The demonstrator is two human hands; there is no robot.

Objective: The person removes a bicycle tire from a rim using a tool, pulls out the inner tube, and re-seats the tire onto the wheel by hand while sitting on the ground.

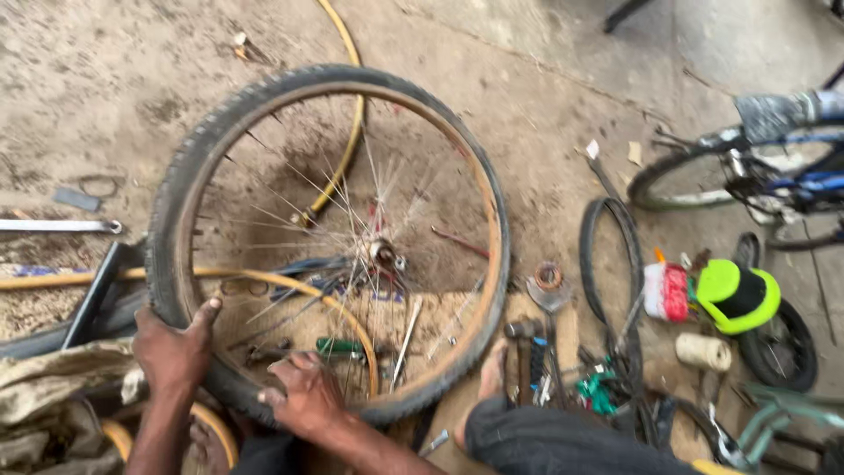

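Note:
A bicycle wheel (327, 237) with a black tyre (176, 202), a rusty orange rim and thin spokes stands tilted on the dirt ground in front of me. My left hand (173, 350) grips the tyre at its lower left, thumb over the tread. My right hand (303, 394) presses on the tyre at the bottom edge, fingers curled over it. The hub (384, 254) sits at the wheel's middle. My bare foot (489, 387) rests against the wheel's lower right.
A yellow hose (343, 167) runs behind the wheel. Several tools, a hammer (526, 339), a loose black tyre (608, 255), a green cap-shaped object (737, 295), a small wheel (782, 347) and a blue bicycle (756, 171) lie to the right. Cloth (53, 396) lies at the lower left.

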